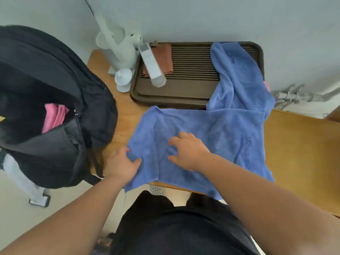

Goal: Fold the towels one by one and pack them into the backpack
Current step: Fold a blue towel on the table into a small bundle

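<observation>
Black backpack [46,107]: stands left of the table, top compartment unzipped and gaping, well apart from the right hand and just left of the left one.

Wooden table [303,153]: light brown, set against a pale wall.

Blue towel [220,126]: spread across the middle of the table – its near edge hangs over the table front, and its far right part is bunched up and draped over the tray's right end. Lettering reading "FITNESS" runs along the right side. Both hands are on its near left portion.

Brown tray [184,89]: slatted, at the back of the table, touching the towel's far edge.

White kettle [117,48]: at the back left corner, beside the tray.

Right hand [187,151]: lies on top of the towel, fingers spread and slightly bent, pressing the cloth flat, holding nothing.

Left hand [122,164]: at the towel's left edge, thumb on top and fingers at the border – pinching that edge.

Pink towel [54,116]: folded, inside the backpack's opening.

White remote [152,65]: lies slanted across the tray's left end.

Orange cloth [165,56]: under the remote.

White lidded cup [123,80]: between kettle and tray.
</observation>
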`<control>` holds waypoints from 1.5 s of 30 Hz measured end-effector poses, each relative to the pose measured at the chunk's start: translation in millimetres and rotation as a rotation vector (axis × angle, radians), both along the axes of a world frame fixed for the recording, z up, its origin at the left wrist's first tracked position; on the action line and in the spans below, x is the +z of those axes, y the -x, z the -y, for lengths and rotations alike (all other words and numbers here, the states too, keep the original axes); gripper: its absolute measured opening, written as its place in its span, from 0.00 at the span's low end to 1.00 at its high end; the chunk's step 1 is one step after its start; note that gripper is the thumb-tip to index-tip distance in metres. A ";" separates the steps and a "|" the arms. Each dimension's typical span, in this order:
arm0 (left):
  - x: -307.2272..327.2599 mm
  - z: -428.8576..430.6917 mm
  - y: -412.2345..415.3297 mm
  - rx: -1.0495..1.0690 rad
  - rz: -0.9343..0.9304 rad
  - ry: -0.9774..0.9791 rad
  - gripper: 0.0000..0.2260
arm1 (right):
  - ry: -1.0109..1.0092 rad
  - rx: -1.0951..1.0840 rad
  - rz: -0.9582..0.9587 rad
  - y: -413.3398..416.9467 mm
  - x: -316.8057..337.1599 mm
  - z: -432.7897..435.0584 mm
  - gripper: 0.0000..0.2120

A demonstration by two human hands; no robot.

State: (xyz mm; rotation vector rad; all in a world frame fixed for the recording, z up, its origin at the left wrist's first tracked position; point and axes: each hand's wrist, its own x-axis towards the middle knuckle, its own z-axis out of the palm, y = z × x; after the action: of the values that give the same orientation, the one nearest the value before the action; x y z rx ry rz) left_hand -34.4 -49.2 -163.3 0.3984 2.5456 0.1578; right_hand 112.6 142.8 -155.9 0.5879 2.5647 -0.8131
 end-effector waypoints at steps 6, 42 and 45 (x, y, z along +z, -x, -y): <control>-23.3 20.8 20.0 0.049 0.084 0.100 0.25 | -0.097 0.117 0.144 29.9 -25.9 25.3 0.29; 16.7 20.3 51.7 0.311 0.724 -0.509 0.04 | -0.503 0.258 -0.017 58.8 3.2 27.9 0.11; 20.1 10.4 41.6 0.208 0.790 -0.514 0.08 | -0.372 0.234 0.281 37.1 10.5 22.1 0.16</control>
State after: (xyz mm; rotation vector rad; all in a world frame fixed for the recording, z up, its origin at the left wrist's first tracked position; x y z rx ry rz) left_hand -76.0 -59.5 -143.2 0.1948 1.7307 0.8714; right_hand 75.5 120.7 -145.5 0.4551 2.4684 -0.1598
